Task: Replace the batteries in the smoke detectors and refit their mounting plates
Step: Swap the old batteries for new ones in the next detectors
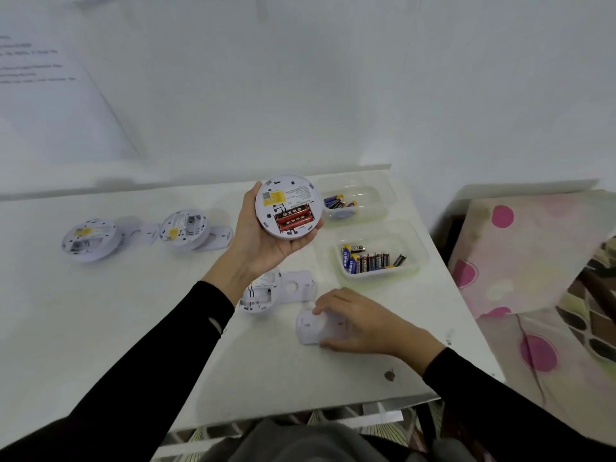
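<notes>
Above the white table [100, 328], the left hand [266, 241] is reaching forward with its palm turned up, fingers curling around a round smoke detector [288, 207] and lifting it clear of the surface; the detector's back is facing the camera, showing two red batteries [294, 219] sitting in its bay. Nearer the body, the right hand [363, 325] is lying palm-down on the table, fingers partly closing over a white mounting plate [311, 326], though whether it is gripping or merely resting is hard to tell. Between the hands, another detector [261, 291] is lying beside a second plate [296, 286]; two more detectors [90, 238] are sitting far left. Two clear trays [416, 258] at right are holding loose batteries [370, 260].
</notes>
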The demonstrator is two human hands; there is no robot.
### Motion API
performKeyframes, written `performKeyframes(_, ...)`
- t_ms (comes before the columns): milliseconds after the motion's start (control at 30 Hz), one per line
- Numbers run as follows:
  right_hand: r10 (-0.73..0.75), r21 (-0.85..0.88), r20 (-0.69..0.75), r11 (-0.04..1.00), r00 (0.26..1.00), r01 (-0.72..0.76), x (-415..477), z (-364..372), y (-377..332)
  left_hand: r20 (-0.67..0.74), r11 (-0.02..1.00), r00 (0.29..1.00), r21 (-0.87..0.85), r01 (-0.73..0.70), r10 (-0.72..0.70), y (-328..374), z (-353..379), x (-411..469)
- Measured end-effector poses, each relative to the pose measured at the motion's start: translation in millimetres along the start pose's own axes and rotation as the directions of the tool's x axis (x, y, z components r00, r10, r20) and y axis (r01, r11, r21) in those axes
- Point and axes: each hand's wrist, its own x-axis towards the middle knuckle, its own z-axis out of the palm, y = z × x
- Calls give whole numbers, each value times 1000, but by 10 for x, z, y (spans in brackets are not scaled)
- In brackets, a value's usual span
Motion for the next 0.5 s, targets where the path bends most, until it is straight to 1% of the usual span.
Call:
performKeyframes(133,5,-25,14,1000,1000,-5,-39,27,-30,-13,1000,1000,-4,-1,1,-47,-54,-73)
performKeyframes(200,22,9,12,1000,1000,-22,-49,27,-65,-14,1000,1000,9,-16,16,-64,-69,-99)
performKeyframes(267,38,75,-31,997,999,-35,-62,-17,-134,-18,999,999,0,-35,35,-71,-78,-118)
performKeyframes(300,38,116,-85,993,996,-28,-56,-74,-190,-28,999,998,-15,-49,48,-72,-83,-132)
performKeyframes(367,20,169,-270,985,963,27,8,-258,-327,-46,995,996,-52,-81,78,-67,-84,-157)
performKeyframes(433,18,181,-481,980,876,79,144,-480,-449,-40,993,993,-21,-114,113,-70,-70,-165)
performKeyframes(500,57,213,-615,972,786,97,317,-674,-546,-39,989,988,28,-148,149,-88,-28,-167)
